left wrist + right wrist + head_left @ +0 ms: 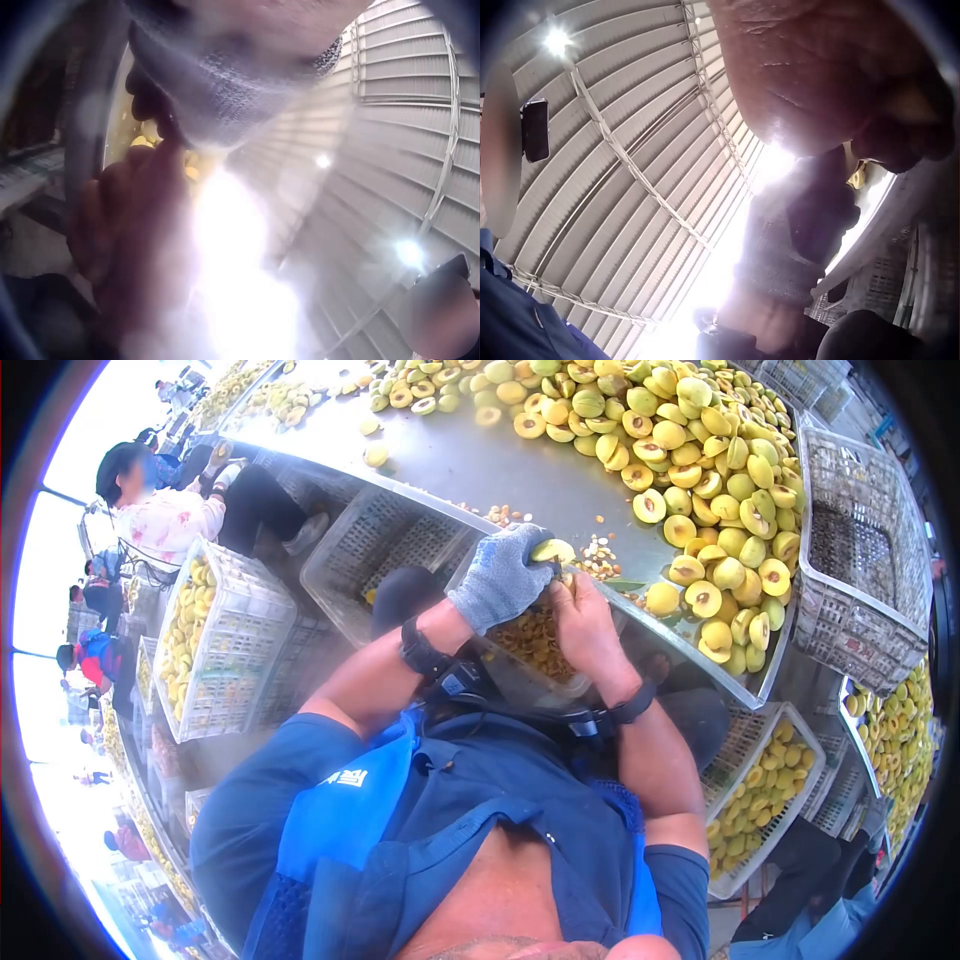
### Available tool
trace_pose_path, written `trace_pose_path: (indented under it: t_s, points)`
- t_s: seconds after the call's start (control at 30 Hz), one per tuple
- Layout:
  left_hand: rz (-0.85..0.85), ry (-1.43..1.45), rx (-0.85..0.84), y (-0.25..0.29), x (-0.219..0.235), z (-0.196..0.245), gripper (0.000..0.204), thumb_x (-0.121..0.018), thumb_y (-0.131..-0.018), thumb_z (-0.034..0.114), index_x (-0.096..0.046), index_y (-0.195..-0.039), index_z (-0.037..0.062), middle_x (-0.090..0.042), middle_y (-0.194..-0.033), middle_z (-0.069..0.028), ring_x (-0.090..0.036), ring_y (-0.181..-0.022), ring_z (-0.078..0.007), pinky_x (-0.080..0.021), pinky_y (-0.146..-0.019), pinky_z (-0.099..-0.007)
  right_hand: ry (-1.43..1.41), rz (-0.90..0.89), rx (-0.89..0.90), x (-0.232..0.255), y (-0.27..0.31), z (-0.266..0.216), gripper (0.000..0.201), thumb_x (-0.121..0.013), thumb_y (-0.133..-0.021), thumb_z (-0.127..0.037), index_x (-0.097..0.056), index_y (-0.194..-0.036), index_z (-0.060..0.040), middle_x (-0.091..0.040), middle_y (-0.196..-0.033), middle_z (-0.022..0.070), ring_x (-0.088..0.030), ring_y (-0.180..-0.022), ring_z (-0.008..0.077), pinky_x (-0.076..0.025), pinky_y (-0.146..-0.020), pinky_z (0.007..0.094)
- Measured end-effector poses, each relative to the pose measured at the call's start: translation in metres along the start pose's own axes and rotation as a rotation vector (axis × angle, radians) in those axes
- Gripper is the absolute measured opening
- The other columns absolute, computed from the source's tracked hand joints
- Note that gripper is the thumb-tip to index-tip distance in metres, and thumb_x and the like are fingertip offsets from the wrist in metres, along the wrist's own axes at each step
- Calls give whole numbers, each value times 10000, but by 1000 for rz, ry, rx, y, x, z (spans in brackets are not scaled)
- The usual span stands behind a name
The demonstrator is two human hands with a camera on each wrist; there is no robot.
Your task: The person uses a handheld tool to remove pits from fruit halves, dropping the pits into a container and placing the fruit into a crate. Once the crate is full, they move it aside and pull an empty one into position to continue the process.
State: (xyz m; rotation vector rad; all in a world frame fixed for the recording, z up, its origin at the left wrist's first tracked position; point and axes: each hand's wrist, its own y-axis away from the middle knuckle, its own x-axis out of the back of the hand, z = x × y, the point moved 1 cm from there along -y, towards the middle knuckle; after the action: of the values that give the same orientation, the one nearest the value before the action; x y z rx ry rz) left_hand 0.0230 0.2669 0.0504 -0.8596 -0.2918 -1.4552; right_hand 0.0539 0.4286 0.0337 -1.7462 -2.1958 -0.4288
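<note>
My left hand (508, 578), in a grey knit glove, grips a yellow-green fruit half (552, 550) at the table's near edge. Bare, with its fingers curled close against the fruit, my right hand (585, 625) pinches a small dark tool (557, 568); I cannot tell its exact kind, as the fingers hide most of it. Both hands are over a crate of brown-yellow scraps (540, 645). In the left wrist view the glove (225, 105) fills the top, with the bare fingers (124, 202) below left. The right wrist view shows the bare palm (810, 75) close up.
Halved fruit (700, 480) is heaped on the metal table (470, 455), with small pale pits (600, 555) near its edge. Plastic crates stand at the right (865, 540), below left (345, 550) and lower right (770, 790). Another person (165, 510) sits at the left.
</note>
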Motion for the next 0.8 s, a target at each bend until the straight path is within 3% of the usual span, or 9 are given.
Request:
trace_pose_path:
  t_s: [0.1, 0.2, 0.27, 0.3, 0.37, 0.53, 0.63, 0.7, 0.8]
  points:
    - [-84, -16, 33, 2, 9, -1, 347, -749, -859, 189, -683, -1144, 3, -726, -968, -178, -714, -865, -290, -553, -770, -361, -274, -190, -78, -1, -6, 18, 325, -488, -1042, -285, -529, -1078, 35, -634, -1054, 342, -573, -1051, 540, -467, -881, 540]
    - [-283, 487, 396, 4, 4, -10, 310, -649, -938, 135, -662, -1205, -23, -731, -1032, -125, -698, -899, -213, -551, -801, -327, -61, -11, 9, 3, -1, 4, 343, -489, -1040, -299, -538, -1088, 37, -647, -1030, 332, -590, -1028, 537, -472, -878, 541]
    - [-16, 1203, 437, 3, -20, -25, 301, -528, -1000, 76, -638, -1250, -51, -717, -1075, -82, -656, -920, -141, -536, -825, -280, -44, -119, 42, -1, 0, 3, 357, -493, -1039, -304, -550, -1114, 40, -655, -1016, 321, -603, -1028, 522, -472, -879, 533]
    - [-12, 1203, 439, 4, -27, -26, 301, -528, -1000, 76, -638, -1250, -51, -717, -1075, -82, -656, -920, -141, -536, -825, -280, -45, -124, 42, -4, 2, 2, 357, -493, -1039, -304, -550, -1114, 40, -655, -1016, 321, -603, -1028, 522, -472, -879, 533]
    - [168, 397, 128, 3, -29, -17, 310, -480, -1033, 184, -736, -1032, 7, -732, -882, -102, -664, -776, -171, -533, -758, -334, -8, -96, -20, -12, 4, 1, 354, -494, -1040, -295, -555, -1101, 48, -657, -1006, 312, -612, -1017, 510, -474, -863, 521]
    - [100, 435, 222, 1, -22, 3, 343, -495, -1039, 238, -735, -987, -2, -746, -893, -107, -682, -780, -161, -538, -756, -318, -292, -270, -45, -5, 0, 10, 333, -464, -1061, -302, -529, -1030, 23, -645, -846, 221, -624, -695, 406, -510, -668, 461]
    - [94, 942, 362, 1, -21, -1, 359, -515, -1031, 265, -724, -1003, -26, -749, -907, -111, -688, -791, -170, -548, -763, -301, -760, -479, -451, 13, 9, -12, 324, -462, -1073, -343, -523, -1029, -27, -539, -728, 72, -498, -488, 198, -433, -463, 349]
    - [-64, 786, -61, -3, -12, -3, 340, -526, -1026, 242, -706, -1032, -47, -747, -927, -116, -695, -827, -177, -557, -775, -284, -998, -558, -520, 15, 12, -15, 323, -476, -1074, -380, -512, -1032, -62, -434, -698, -11, -371, -440, 73, -322, -384, 263]
    - [-149, 898, 99, -2, -18, -15, 271, -556, -1010, 181, -701, -1031, -47, -748, -928, -107, -682, -835, -145, -556, -776, -278, -1030, -593, -545, 6, 13, -7, 350, -481, -1071, -398, -495, -1054, -49, -447, -705, 11, -394, -451, 99, -342, -395, 278]
